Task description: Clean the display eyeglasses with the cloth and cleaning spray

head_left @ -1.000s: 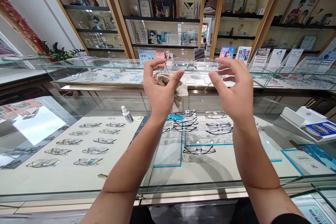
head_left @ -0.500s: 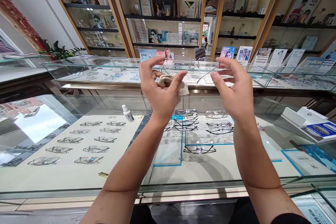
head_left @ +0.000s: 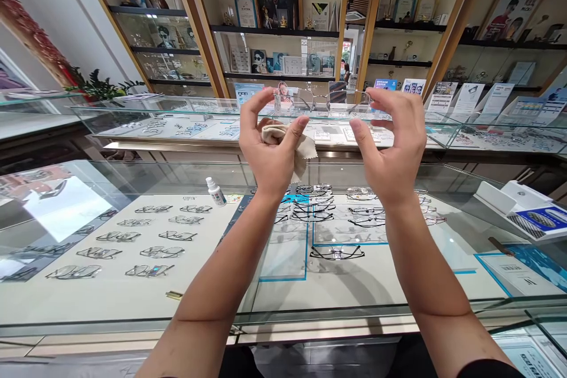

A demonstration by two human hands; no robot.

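A pair of thin-rimmed eyeglasses (head_left: 321, 96) is held up level at chest height or above, over the glass counter. My left hand (head_left: 271, 150) has its fingertips at the left end of the frame. Tucked in that same hand is a beige cleaning cloth (head_left: 305, 149), its zigzag edge hanging below the thumb. At the frame's right end are the fingertips of my right hand (head_left: 396, 144), with the thumb held lower and apart from the rim. The lenses are clear, and the counters behind show through them.
Below lies a glass display counter (head_left: 283, 307) with rows of eyeglasses (head_left: 162, 251) inside. A white spray bottle (head_left: 215, 192) stands left of my forearm. A white box-like stand (head_left: 522, 207) sits at right. Another glass counter (head_left: 199, 107) and shelves are beyond.
The eyeglasses have tilted and risen slightly, and the temple that pointed down near my right thumb now shows behind the lens. Both hands have shifted a little; my right thumb has moved slightly left.
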